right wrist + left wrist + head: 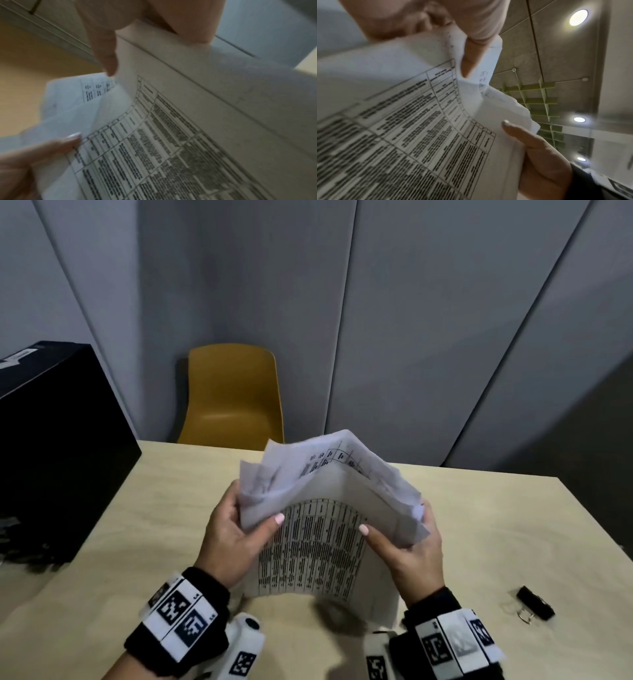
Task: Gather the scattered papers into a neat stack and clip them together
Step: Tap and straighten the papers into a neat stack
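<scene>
A bundle of white papers (318, 525) printed with tables stands on its lower edge on the table, bowed toward me, its top edges uneven. My left hand (236, 529) grips the bundle's left side, thumb on the front sheet. My right hand (404, 539) grips the right side the same way. Both wrist views are filled by the printed sheets: papers (402, 128) in the left wrist view, papers (171, 142) in the right. A black binder clip (535, 607) lies on the table to the right of my right wrist.
The light wooden table (496, 525) stretches to both sides of the papers. A large black box (51, 446) stands on its left edge. A mustard-yellow chair (233, 395) sits behind the table against grey wall panels.
</scene>
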`<state>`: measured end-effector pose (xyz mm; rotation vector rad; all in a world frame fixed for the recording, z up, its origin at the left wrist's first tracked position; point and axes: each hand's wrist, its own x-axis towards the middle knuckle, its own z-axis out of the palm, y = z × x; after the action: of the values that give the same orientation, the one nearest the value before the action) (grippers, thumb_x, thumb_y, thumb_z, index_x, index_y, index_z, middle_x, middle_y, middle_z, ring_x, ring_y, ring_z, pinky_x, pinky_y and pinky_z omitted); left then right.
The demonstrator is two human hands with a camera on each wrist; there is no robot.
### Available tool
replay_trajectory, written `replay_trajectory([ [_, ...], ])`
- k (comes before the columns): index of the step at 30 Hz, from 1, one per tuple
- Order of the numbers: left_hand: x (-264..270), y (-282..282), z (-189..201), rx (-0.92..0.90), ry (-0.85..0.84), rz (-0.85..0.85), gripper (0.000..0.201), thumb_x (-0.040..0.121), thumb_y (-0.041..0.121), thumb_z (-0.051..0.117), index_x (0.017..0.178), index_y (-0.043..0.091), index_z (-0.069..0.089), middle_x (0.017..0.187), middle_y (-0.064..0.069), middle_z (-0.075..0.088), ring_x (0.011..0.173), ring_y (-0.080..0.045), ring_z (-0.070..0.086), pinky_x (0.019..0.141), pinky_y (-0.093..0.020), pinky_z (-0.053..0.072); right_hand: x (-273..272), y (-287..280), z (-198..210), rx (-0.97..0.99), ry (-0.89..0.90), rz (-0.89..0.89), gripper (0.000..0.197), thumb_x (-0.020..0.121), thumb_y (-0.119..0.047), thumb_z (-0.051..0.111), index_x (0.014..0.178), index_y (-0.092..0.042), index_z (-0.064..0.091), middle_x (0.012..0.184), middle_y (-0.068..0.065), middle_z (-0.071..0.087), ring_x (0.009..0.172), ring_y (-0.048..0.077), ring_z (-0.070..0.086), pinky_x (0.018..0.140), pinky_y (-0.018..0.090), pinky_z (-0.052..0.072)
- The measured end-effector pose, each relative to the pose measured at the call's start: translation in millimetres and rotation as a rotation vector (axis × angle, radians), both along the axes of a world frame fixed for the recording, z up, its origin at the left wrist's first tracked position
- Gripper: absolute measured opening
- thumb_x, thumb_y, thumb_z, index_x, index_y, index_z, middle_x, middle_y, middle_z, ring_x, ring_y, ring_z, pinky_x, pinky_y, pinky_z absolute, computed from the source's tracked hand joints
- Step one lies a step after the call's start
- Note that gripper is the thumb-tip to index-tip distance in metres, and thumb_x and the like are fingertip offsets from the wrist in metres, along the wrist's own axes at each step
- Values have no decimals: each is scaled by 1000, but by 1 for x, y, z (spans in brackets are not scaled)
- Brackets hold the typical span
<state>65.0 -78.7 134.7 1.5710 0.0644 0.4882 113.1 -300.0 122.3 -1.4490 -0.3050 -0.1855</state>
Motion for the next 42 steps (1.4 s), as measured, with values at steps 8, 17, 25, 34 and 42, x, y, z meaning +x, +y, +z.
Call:
replay_trajectory([
  [8,-4,9,-10,-58,60,-8,46,59,12,83,98,22,60,91,4,73,86,-3,68,69,-14,55,1,-8,-12,72,52,-76,49,61,8,76,102,-6,55,86,-8,73,77,5,67,69,16,53],
  [17,-8,-2,22,129,-199,245,63,65,3,76,111,31,43,104,7,54,83,10,62,63,-5,49,-10,3,23,90,-129,-180,83,61,8,78,126,-23,37,96,-6,62,85,-2,62,74,12,51],
  [25,-6,0,32,697,-402,324,51,74,22,63,124,26,53,123,10,36,116,10,39,97,-3,34,-9,7,33,-170,-499,-271,69,71,-8,66,135,-17,41,120,16,50,105,12,54,93,20,44],
  [34,-11,1,37,759,-390,291,62,73,28,66,130,34,45,132,-1,31,113,-2,43,92,-3,39,-11,9,32,-329,-564,-359,51,76,-4,59,125,-12,52,118,20,52,107,5,52,94,14,40],
  [42,-18,3,27,699,-356,326,50,78,24,60,126,17,47,124,6,39,100,-4,51,85,-4,44,-15,8,33,-405,-554,-382,45,75,-3,61,119,-9,56,117,17,52,109,0,50,96,10,37],
])
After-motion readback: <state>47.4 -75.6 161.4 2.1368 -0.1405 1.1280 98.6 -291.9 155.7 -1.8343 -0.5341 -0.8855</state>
